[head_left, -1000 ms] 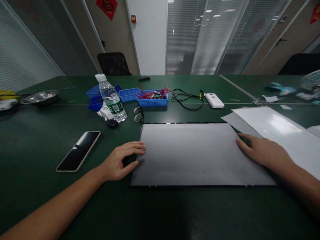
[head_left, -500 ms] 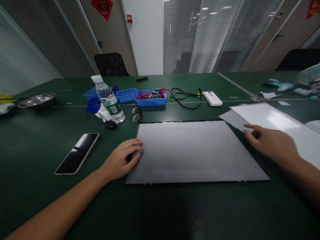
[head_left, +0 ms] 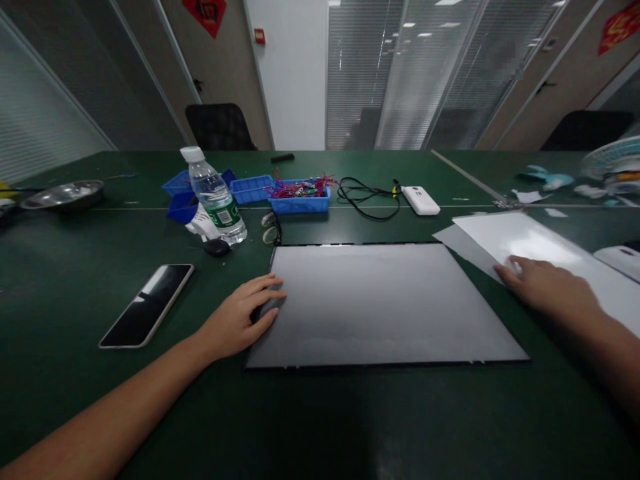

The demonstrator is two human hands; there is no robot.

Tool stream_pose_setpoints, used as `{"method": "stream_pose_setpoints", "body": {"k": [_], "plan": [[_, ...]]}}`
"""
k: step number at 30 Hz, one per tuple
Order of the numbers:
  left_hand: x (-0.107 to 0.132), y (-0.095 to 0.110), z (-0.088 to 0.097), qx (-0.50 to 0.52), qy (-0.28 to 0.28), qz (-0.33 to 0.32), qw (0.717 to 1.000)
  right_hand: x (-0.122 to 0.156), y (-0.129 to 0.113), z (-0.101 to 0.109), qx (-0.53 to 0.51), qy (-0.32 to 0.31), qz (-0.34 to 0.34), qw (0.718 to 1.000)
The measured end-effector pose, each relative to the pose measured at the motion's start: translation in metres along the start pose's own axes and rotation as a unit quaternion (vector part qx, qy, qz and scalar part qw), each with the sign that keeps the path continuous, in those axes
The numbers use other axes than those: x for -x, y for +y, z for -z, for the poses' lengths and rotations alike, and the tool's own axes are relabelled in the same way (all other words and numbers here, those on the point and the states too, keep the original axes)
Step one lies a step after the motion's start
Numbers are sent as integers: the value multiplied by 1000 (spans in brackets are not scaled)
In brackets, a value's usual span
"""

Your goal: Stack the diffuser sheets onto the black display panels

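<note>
On the green table [head_left: 320,420], left hand [head_left: 235,323]: palm down at the left edge of the grey panel, fingers loosely apart and lying flat, their tips on the panel's surface; it grips nothing.
Right hand [head_left: 547,290]: palm down, fingers stretched forward and close together, tips resting on the white sheet; nothing is clasped in it.
Grey panel [head_left: 385,303]: flat on the table between the two hands, dark-rimmed, its long side toward the person; the right hand is off it, just beyond its right edge.
White sheet [head_left: 535,237]: glossy, lying askew to the right of the panel, its left corner close to the panel's far right corner.
Phone [head_left: 147,305]: screen up and dark, left of the left hand and apart from it.
Water bottle [head_left: 215,197]: upright, capped, beyond the phone.
Glasses [head_left: 273,228]: just beyond the panel's far left corner.
Blue trays [head_left: 255,189]: behind the bottle; one holds red and coloured wires.
Black cable [head_left: 367,197]: loosely coiled, beside a white device [head_left: 421,200].
Metal bowl [head_left: 65,195]: at the far left.
</note>
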State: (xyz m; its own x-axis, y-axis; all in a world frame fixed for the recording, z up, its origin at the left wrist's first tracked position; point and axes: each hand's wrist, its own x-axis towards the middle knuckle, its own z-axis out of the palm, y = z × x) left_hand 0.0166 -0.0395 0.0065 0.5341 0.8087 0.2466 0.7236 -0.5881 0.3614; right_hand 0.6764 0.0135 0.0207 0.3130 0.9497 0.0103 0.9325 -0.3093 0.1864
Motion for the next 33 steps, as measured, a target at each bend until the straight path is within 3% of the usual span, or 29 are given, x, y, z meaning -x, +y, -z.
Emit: {"method": "stream_pose_setpoints", "body": {"k": [5,11,22,33], "plan": [[0,-2,1,-5,-3,-6,1000,15,-18,17,1,-13,-5,1000],[0,-4,1,-10,-6,-5,1000,25,-28,23,1,-14,2,1000],[-1,1,1,-6,-14,7,1000,17,-26,2,27,29,46,998],[-1,0,1,-3,-11,7,1000,21,-25,4,15,84,102,991]]}}
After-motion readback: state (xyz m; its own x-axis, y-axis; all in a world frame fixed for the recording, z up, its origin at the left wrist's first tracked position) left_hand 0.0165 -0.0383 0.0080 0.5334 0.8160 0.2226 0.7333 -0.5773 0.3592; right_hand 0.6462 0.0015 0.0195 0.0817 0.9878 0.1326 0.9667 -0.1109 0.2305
